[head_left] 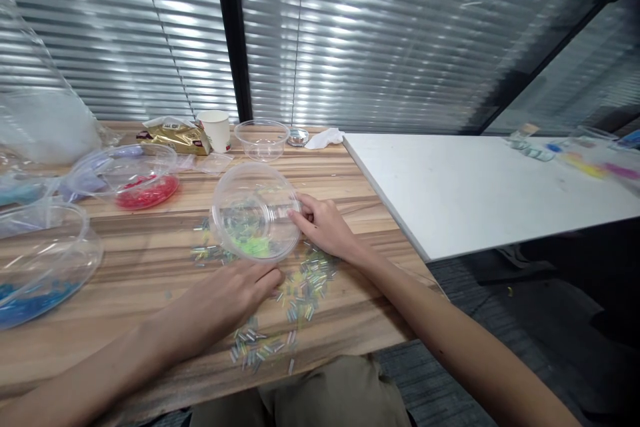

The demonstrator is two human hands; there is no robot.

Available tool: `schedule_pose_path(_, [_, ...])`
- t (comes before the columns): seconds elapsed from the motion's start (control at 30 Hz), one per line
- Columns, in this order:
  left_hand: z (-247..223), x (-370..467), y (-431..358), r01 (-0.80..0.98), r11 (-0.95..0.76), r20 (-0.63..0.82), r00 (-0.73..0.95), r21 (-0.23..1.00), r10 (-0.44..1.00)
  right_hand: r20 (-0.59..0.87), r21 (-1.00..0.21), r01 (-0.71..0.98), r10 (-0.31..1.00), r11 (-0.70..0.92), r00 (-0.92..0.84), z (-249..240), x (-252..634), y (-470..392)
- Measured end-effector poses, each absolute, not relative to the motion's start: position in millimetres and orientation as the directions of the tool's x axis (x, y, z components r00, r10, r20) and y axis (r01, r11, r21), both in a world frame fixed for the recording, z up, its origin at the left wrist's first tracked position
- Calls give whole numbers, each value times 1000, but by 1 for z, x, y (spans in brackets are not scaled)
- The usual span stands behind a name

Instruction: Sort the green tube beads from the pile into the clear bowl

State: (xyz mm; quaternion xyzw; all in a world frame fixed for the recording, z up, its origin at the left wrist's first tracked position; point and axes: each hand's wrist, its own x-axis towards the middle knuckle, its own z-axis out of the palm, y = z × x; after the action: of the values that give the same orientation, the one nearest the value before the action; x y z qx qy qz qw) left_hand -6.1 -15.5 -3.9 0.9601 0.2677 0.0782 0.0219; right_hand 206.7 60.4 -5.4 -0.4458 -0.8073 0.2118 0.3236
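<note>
A clear round plastic bowl (293, 197) is tipped over the wooden table, with bright green pieces (255, 247) showing in it or through its wall. My right hand (323, 223) grips the bowl at its right side, thumb and fingers pinched on the rim. Just below the near rim, my left hand (250, 287) is curled with fingers close together; its fingertips are partly hidden, and whether they touch the bowl or hold anything is unclear. Small shiny tube beads (307, 283), clear, yellow and greenish, lie scattered around and below both hands.
To the left stand clear bowls with blue pieces (45, 300) and red pieces (145, 192). Along the back are a gold packet (175, 137), a paper cup (215, 130), another clear bowl (263, 140) and crumpled tissue (325, 139). A white table (425, 180) adjoins on the right.
</note>
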Motion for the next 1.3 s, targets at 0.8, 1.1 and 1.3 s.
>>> schedule_pose_path(0.8, [-1, -5, -16, 505, -861, 143, 850, 50, 507, 328, -616, 602, 860, 509, -391, -5, 207, 60])
schedule_pose_path(1.1, [-1, -4, -15, 495, -867, 163, 852, 61, 498, 351, -622, 577, 848, 529, -398, -9, 207, 62])
schedule_pose_path(1.3, [-2, -4, -15, 495, -866, 165, 850, 77, 500, 362, -615, 584, 848, 529, -387, -10, 206, 63])
